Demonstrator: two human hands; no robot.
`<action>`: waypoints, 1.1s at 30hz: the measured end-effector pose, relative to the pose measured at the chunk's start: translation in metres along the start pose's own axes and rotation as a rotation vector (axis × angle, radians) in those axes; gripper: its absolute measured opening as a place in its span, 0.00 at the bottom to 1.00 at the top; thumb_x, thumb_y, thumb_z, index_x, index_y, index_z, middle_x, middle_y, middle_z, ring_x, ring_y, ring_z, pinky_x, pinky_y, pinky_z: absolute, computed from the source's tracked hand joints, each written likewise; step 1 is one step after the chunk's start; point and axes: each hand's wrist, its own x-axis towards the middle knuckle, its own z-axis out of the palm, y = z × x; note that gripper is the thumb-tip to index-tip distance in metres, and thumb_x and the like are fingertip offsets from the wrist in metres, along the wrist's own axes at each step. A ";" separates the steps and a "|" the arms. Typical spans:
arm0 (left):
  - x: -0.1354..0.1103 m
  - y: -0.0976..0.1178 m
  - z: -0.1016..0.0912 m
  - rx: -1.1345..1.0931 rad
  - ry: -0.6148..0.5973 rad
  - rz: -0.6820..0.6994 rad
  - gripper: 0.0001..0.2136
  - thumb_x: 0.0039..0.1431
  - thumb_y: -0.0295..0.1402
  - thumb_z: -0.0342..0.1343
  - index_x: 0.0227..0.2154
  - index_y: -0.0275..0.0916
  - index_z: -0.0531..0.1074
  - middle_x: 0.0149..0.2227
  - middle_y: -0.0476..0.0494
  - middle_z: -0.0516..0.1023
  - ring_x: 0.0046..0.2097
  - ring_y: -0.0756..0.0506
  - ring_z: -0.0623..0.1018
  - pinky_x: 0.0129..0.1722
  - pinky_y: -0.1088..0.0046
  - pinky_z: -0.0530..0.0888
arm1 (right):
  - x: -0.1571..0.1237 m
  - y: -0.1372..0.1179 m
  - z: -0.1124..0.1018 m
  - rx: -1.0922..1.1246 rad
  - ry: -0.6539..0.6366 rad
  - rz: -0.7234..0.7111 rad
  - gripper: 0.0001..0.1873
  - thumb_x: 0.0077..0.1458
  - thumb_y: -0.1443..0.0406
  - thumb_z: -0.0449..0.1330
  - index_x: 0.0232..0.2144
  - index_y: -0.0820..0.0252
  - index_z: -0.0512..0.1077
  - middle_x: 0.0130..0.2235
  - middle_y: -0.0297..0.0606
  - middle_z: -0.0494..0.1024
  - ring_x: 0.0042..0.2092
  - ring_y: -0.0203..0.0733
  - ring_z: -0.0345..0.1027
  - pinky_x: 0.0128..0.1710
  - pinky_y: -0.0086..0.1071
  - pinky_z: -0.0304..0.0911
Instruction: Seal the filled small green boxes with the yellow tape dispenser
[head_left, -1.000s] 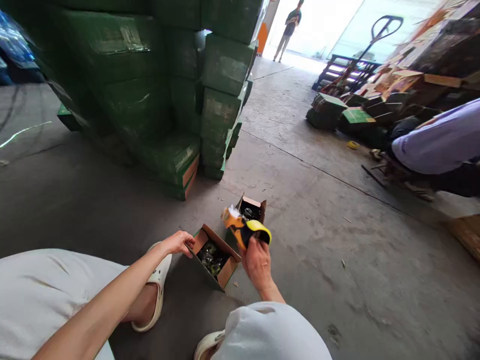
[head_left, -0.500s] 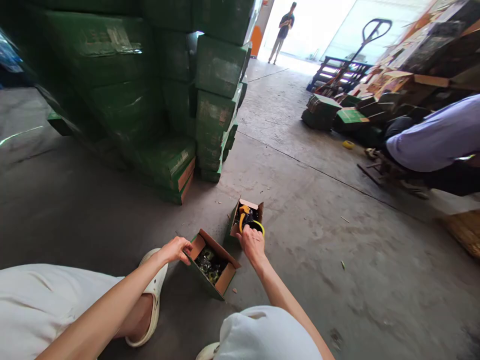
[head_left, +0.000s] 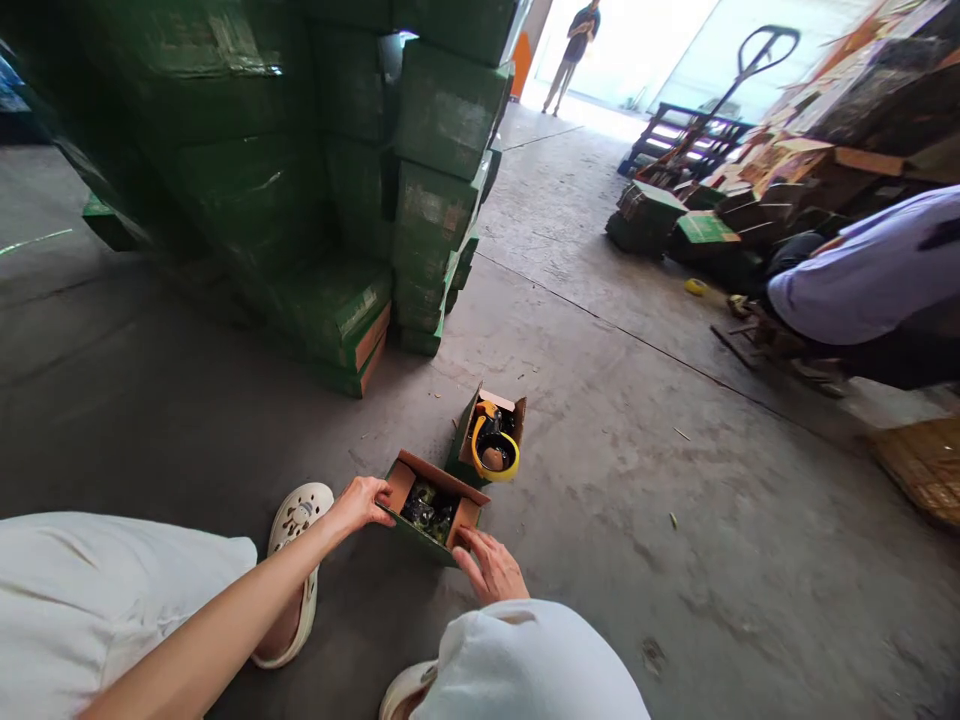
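Open box [head_left: 442,474] touched at both ends

The box's left end is grasped by the left hand [head_left: 364,502]; its right end is touched by the right hand [head_left: 491,565], loosely spread (whether anything is gripped there cannot be told). Dark items [head_left: 429,508] are contained between the hands. Beyond the right hand, a tape dispenser [head_left: 478,449] is lodged at a second box's [head_left: 462,447] mouth.

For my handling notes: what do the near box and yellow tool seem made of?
Near box: probably cardboard, mostly matte; bare brown shows on its inner flaps, green outside. Yellow tool: likely smooth plastic, judging by its bright, even-coloured rim; its dark parts could be plastic or metal.
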 end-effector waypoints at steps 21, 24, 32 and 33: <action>-0.011 0.022 0.002 0.120 0.245 0.034 0.31 0.58 0.45 0.63 0.63 0.41 0.70 0.60 0.34 0.76 0.63 0.33 0.73 0.63 0.60 0.67 | 0.016 -0.006 0.013 -0.044 0.095 0.204 0.13 0.67 0.53 0.60 0.44 0.52 0.79 0.42 0.41 0.83 0.46 0.49 0.78 0.45 0.37 0.69; 0.000 0.016 0.020 0.161 0.368 -0.080 0.39 0.58 0.42 0.64 0.70 0.40 0.59 0.63 0.31 0.72 0.67 0.31 0.68 0.66 0.55 0.64 | 0.013 0.000 0.031 -0.059 0.220 0.295 0.18 0.64 0.49 0.62 0.45 0.56 0.74 0.45 0.44 0.80 0.49 0.53 0.76 0.45 0.40 0.70; 0.014 -0.010 0.026 -0.152 0.202 -0.067 0.39 0.59 0.38 0.62 0.72 0.36 0.57 0.69 0.34 0.68 0.70 0.37 0.67 0.68 0.63 0.64 | 0.012 0.006 0.031 -0.108 0.483 0.180 0.41 0.67 0.50 0.58 0.72 0.63 0.50 0.66 0.58 0.65 0.67 0.61 0.59 0.63 0.54 0.60; 0.015 -0.010 0.025 -0.167 0.200 -0.063 0.40 0.59 0.38 0.62 0.72 0.36 0.58 0.69 0.34 0.68 0.70 0.37 0.67 0.68 0.63 0.65 | 0.016 0.005 0.025 -0.106 0.460 0.120 0.41 0.68 0.53 0.58 0.73 0.62 0.48 0.67 0.57 0.64 0.69 0.60 0.57 0.65 0.54 0.58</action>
